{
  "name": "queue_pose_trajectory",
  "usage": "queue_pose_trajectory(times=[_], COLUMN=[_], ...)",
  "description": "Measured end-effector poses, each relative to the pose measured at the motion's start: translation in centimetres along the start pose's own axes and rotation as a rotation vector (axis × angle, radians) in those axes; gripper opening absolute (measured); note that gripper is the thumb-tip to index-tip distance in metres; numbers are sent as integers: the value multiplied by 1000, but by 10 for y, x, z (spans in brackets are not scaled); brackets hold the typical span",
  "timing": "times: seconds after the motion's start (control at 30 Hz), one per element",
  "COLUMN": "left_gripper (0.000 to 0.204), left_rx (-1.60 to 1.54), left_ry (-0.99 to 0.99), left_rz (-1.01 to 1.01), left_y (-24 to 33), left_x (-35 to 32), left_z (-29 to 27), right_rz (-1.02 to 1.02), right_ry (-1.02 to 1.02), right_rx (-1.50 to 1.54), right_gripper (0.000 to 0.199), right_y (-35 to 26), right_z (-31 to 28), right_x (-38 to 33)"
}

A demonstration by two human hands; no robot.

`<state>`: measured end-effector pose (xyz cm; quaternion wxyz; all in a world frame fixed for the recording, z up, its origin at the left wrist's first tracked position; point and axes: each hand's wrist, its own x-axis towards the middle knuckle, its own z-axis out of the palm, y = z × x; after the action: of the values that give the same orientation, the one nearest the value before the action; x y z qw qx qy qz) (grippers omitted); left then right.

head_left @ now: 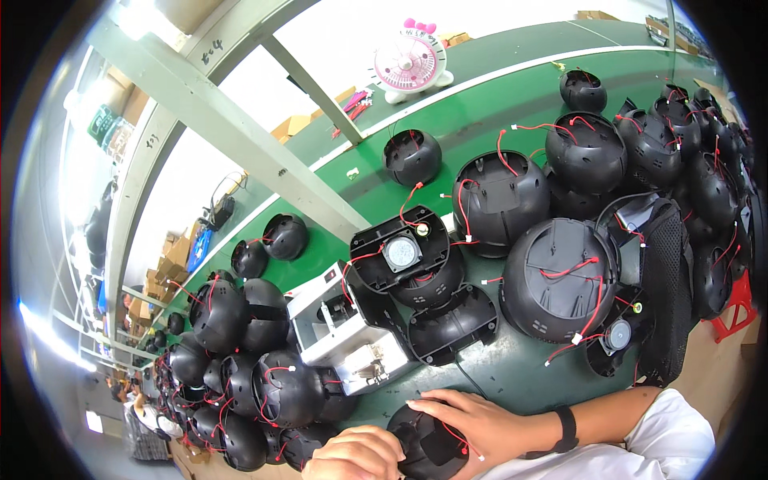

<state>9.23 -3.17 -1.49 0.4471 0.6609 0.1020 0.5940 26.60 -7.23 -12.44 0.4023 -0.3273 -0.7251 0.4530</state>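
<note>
Black dome-shaped housing, red-wired, at the near edge of the green counter.

Right hand lies spread flat on it; left hand curled beside it, grip cannot be told. Glossy shell, thin red lead across its top. Risk: fingers snagging that lead could pull it loose; crowded neighbouring black housings and white fixture leave little room.

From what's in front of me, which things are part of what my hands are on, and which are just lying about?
In hand:
- black shell under both hands
- right hand resting on it
- left hand at its edge

Lying about:
- pink fan
- white jig
- open shell with speaker
- other black shells with red wires, e.g.
- red stool
</note>
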Motion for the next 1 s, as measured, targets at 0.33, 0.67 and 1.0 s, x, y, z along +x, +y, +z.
queue_pose_trajectory(times=[0.33,0.67,1.0], left_gripper=[75,57,36], left_rx=[283,178,64], left_ry=[427,315,43], left_rz=[-110,119,-88], left_y=[9,0,14], left_x=[-18,-25,2], left_z=[7,-8,-19], right_rz=[84,190,208], right_ry=[26,-22,-12], right_rx=[5,-78,-46], right_gripper=[124,119,123], right_y=[-20,-33,-32], right_z=[-3,1,0], right_x=[10,17,13])
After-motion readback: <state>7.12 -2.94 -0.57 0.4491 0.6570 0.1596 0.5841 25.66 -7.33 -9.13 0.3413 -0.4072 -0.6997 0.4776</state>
